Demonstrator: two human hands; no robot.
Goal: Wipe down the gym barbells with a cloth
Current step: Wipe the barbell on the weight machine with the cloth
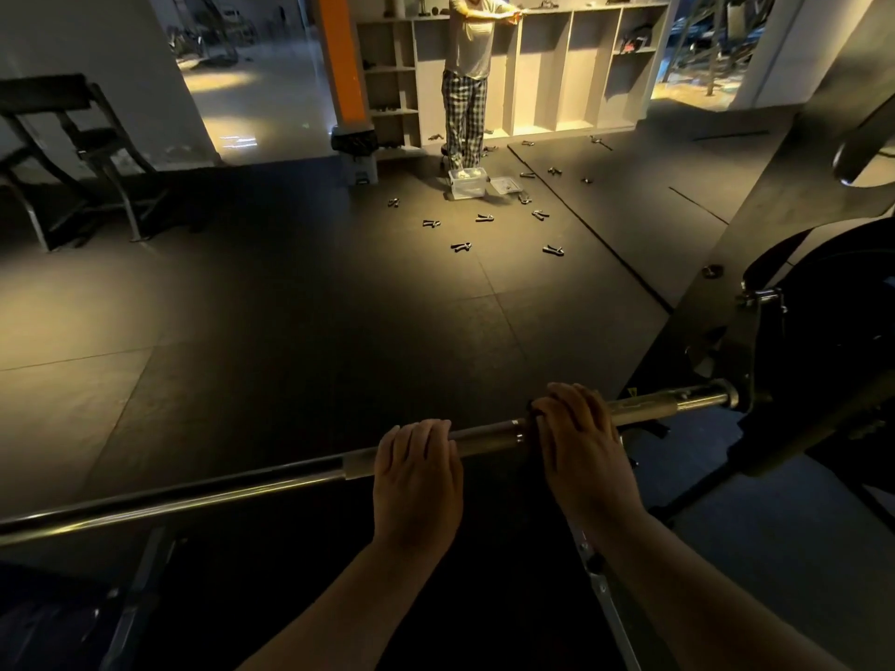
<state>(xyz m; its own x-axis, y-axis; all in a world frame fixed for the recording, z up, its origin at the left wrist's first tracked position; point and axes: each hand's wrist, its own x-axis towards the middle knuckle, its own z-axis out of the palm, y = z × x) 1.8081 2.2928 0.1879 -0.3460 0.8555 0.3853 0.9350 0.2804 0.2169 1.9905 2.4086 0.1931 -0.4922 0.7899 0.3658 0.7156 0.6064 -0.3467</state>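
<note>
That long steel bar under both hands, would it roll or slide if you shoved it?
Probably stiff and heavy: the barbell is a long metal rod showing no sag. Its round, shiny shaft looks slippery and apt to roll, though its right end sits in a black frame, which likely checks it.

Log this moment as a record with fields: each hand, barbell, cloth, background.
left hand: grips the barbell shaft, fingers curled over it
right hand: wrapped over the bar, further right
cloth: dark edge barely showing beneath right hand
barbell: spans the view, right end at a rack
background: person at white shelves; small dark clips scattered on floor
</note>
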